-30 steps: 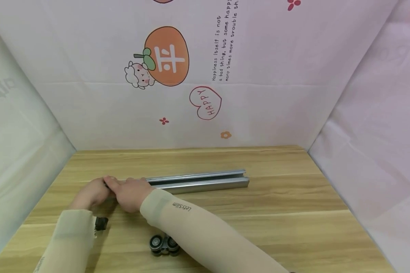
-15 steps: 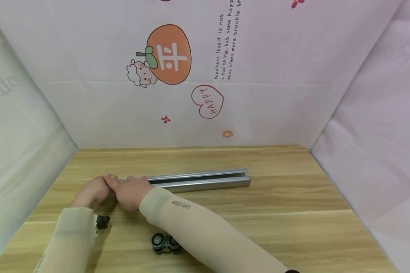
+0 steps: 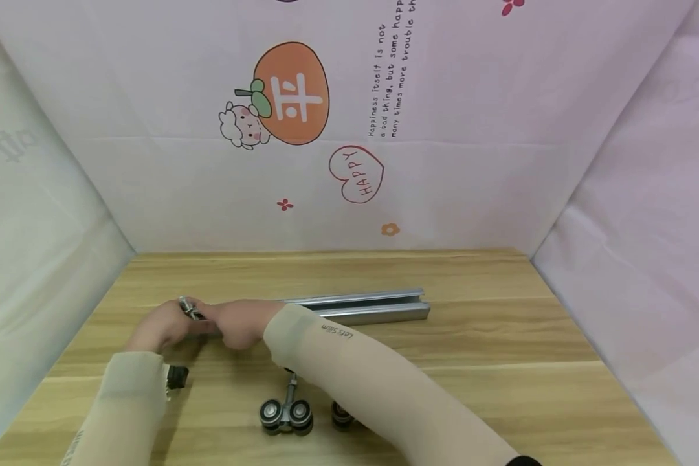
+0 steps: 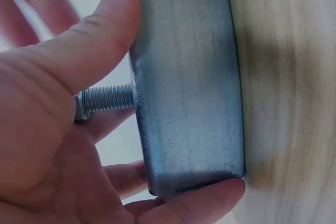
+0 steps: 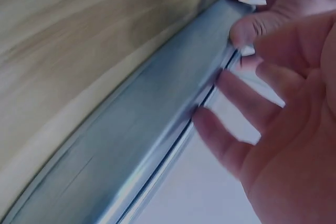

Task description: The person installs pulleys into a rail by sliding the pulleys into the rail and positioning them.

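Note:
A silver metal channel rail lies across the table, its slot facing up. At its left end my left hand grips it, the thumb on the near side and a finger across the end, as the left wrist view shows. Out of the slot stands a threaded bolt with a nut at its top, close to the left palm. What holds the bolt inside the rail is hidden. My right hand is beside the left one, and its loosely bent fingertips touch the rail's upper edge in the right wrist view.
On the table's near side stands a roller trolley with black wheels and a threaded stem. Another trolley is partly covered by the right sleeve. White printed cloth walls in the back and sides of the wooden table.
My right hand has shifted right, baring the bolt's top beside the left hand. With the right forearm moved, the trolley's stem and the second trolley have come into view. The left hand stays at the rail's end.

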A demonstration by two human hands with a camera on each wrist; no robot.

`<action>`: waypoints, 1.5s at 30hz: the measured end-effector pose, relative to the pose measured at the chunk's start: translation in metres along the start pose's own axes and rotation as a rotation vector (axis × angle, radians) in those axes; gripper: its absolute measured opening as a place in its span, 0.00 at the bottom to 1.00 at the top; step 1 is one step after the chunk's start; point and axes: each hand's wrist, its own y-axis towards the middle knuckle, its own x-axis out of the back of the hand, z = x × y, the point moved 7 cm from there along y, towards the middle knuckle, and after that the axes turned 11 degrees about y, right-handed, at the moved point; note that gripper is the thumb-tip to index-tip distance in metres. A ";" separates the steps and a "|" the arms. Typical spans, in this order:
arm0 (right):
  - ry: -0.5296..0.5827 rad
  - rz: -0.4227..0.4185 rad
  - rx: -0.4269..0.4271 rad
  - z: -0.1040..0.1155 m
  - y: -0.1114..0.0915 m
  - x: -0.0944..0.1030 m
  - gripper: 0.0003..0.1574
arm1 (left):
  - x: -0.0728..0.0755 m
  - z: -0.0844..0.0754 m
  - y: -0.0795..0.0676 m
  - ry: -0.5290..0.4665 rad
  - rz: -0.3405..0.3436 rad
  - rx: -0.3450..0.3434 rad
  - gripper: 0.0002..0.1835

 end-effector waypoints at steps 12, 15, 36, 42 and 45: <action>0.011 0.013 0.110 -0.045 -0.057 0.020 0.35 | -0.002 0.004 -0.004 -0.048 0.014 0.079 0.44; 0.048 0.011 0.154 -0.062 -0.079 0.023 0.30 | -0.003 0.003 -0.003 -0.040 0.024 0.068 0.46; 0.277 -0.013 0.021 -0.172 -0.160 0.013 0.27 | -0.004 0.001 -0.006 -0.089 0.034 0.092 0.51; 0.295 -0.006 -0.029 -0.188 -0.175 0.012 0.28 | -0.005 0.002 -0.006 -0.084 0.031 0.098 0.51; 0.304 -0.014 -0.025 -0.190 -0.178 0.010 0.28 | -0.005 0.001 -0.006 -0.083 0.029 0.094 0.51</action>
